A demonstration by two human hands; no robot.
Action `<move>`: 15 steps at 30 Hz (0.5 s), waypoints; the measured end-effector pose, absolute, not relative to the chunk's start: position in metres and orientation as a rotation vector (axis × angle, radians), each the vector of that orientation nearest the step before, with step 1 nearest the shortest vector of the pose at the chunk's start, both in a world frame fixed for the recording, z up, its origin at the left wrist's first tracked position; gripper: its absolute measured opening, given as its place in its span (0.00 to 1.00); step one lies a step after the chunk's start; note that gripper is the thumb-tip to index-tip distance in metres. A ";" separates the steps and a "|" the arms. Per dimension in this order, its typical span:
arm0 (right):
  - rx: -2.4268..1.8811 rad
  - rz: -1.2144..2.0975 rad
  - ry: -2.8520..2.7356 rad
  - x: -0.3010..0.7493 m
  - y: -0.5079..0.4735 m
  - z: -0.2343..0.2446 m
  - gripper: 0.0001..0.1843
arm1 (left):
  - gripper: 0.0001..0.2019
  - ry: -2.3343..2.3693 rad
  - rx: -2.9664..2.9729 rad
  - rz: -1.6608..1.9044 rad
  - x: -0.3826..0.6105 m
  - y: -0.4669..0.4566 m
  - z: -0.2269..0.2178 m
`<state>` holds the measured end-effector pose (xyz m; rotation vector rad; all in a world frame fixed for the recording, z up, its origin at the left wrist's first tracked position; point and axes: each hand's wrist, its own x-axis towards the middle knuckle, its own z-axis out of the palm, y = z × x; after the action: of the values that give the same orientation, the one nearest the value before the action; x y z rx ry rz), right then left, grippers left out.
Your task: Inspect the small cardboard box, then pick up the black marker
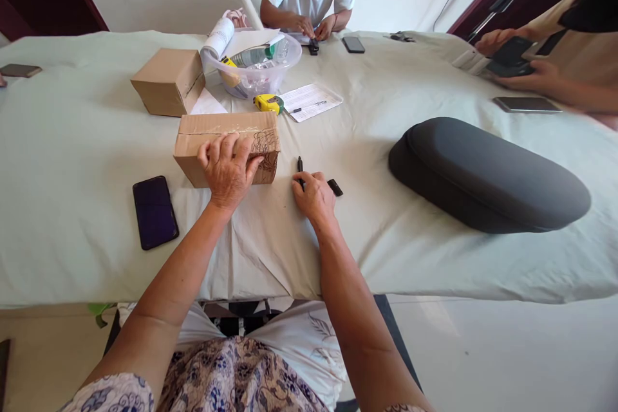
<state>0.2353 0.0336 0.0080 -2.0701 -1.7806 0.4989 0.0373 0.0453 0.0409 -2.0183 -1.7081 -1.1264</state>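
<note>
My left hand [226,169] lies on the near side of a taped cardboard box [226,132], with its fingers curled over the box's top edge. A dark scribble marks the box's right end. My right hand [314,195] rests on the cloth just right of the box, fingers closed around a black marker pen [300,164] whose tip points away from me. The pen's black cap [335,187] lies by that hand's knuckles.
A dark phone [155,211] lies left of my arm. A second box [168,80], a clear bowl of items [255,67], a yellow tape measure [268,102] and papers [311,101] sit behind. A large grey cushion [487,174] lies right. Other people sit opposite and at right.
</note>
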 end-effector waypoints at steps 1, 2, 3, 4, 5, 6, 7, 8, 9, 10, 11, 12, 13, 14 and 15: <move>-2.071 0.495 -1.786 0.235 0.034 0.008 0.17 | 0.19 -1.707 -2.022 -1.123 0.037 0.045 0.041; -2.072 0.492 -1.793 0.235 0.034 0.008 0.17 | 0.20 -1.709 -2.023 -1.121 0.036 0.045 0.041; -2.076 0.492 -1.798 0.235 0.034 0.008 0.17 | 0.21 -1.713 -2.020 -1.120 0.036 0.045 0.041; -2.081 0.493 -1.802 0.235 0.033 0.009 0.17 | 0.21 -1.718 -2.015 -1.120 0.037 0.046 0.040; -2.089 0.494 -1.803 0.235 0.033 0.009 0.17 | 0.20 -1.723 -2.012 -1.121 0.038 0.046 0.040; -2.098 0.496 -1.799 0.234 0.033 0.010 0.18 | 0.20 -1.727 -2.010 -1.122 0.039 0.047 0.040; -2.107 0.502 -1.791 0.234 0.033 0.010 0.18 | 0.19 -1.732 -2.009 -1.124 0.039 0.047 0.040; -2.111 0.510 -1.780 0.234 0.033 0.011 0.19 | 0.19 -1.736 -2.011 -1.125 0.040 0.047 0.041; -2.109 0.521 -1.766 0.234 0.033 0.011 0.20 | 0.19 -1.736 -2.017 -1.124 0.039 0.046 0.041; -2.099 0.532 -1.747 0.233 0.033 0.012 0.21 | 0.19 -1.730 -2.029 -1.120 0.038 0.045 0.041; -2.079 0.545 -1.724 0.234 0.033 0.012 0.22 | 0.18 -1.719 -2.045 -1.113 0.036 0.044 0.041; -2.050 0.562 -1.694 0.234 0.033 0.012 0.22 | 0.19 -1.703 -2.064 -1.107 0.033 0.043 0.041; -2.007 0.591 -1.661 0.234 0.034 0.011 0.21 | 0.19 -1.683 -2.081 -1.104 0.029 0.042 0.040; -1.948 0.637 -1.621 0.235 0.034 0.011 0.20 | 0.19 -1.662 -2.098 -1.105 0.025 0.040 0.039; -1.870 0.700 -1.573 0.235 0.035 0.011 0.19 | 0.19 -1.641 -2.112 -1.110 0.021 0.039 0.038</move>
<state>0.2355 0.0345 0.0108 -1.8696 -1.5729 0.6996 0.0208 0.0392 0.0375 -2.1118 -1.6411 -1.1100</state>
